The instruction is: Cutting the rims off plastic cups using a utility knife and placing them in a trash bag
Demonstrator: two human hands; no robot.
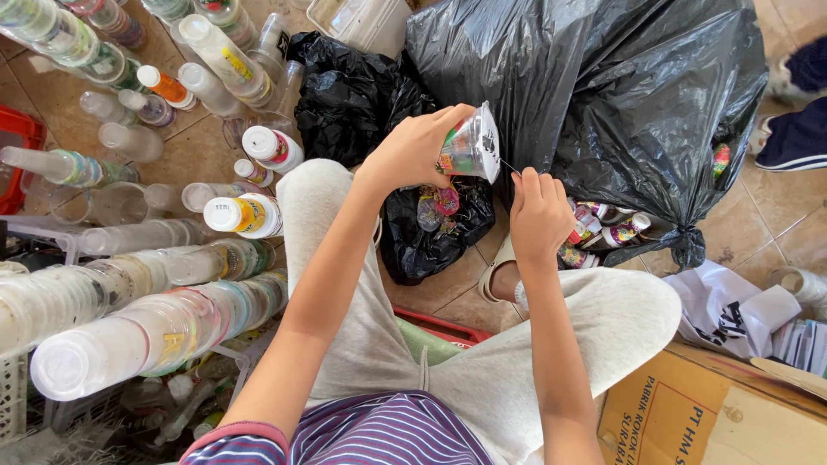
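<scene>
My left hand (413,148) grips a clear plastic cup (472,145) with a colourful printed side, held on its side above my knees. My right hand (538,215) pinches a thin strip of the cup's seal film (510,166) at the rim. Below the cup lies a small open black bag (431,232) holding coloured scraps. Both my knees, in light grey trousers, rise beneath my arms.
A large black rubbish bag (603,95) fills the top right, with small bottles (603,226) spilling under it. Long stacks of nested clear cups (146,331) and loose plastic bottles (250,213) lie at left. A cardboard box (689,413) sits bottom right. Another person's feet (797,112) show at the right edge.
</scene>
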